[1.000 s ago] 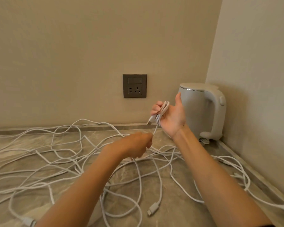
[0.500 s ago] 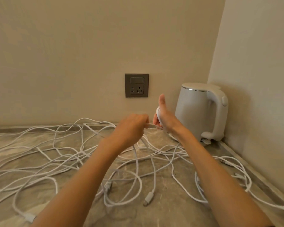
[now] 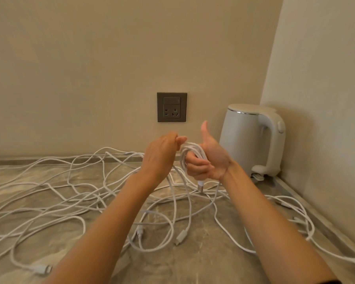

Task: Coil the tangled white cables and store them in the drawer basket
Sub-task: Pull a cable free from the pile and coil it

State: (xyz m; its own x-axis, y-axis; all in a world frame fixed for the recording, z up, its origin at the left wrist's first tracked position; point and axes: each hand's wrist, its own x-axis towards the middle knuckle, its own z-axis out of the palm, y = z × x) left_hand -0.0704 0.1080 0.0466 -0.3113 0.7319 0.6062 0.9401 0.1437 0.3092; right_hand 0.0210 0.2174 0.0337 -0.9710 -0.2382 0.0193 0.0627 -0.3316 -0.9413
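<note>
White braided cable coil point(image 3: 190, 152): wound round the curled fingers of the right hand point(image 3: 211, 160), thumb raised; loops roughly upright, plug end hanging downward; left hand point(image 3: 160, 156) pinches the strand at coil's top; other tangled white cables point(image 3: 86, 193) sprawl over grey marble counter point(image 3: 203, 263).

Head camera faces forward-down, seemingly near the wall point(image 3: 111, 58).

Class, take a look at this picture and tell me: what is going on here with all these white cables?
A person is part-way through coiling. The right hand grips a coil of white cable looped round its fingers; the left hand pinches the loose strand at the coil's top. The other cables lie tangled on the counter beside a kettle. No basket is in view.
</note>
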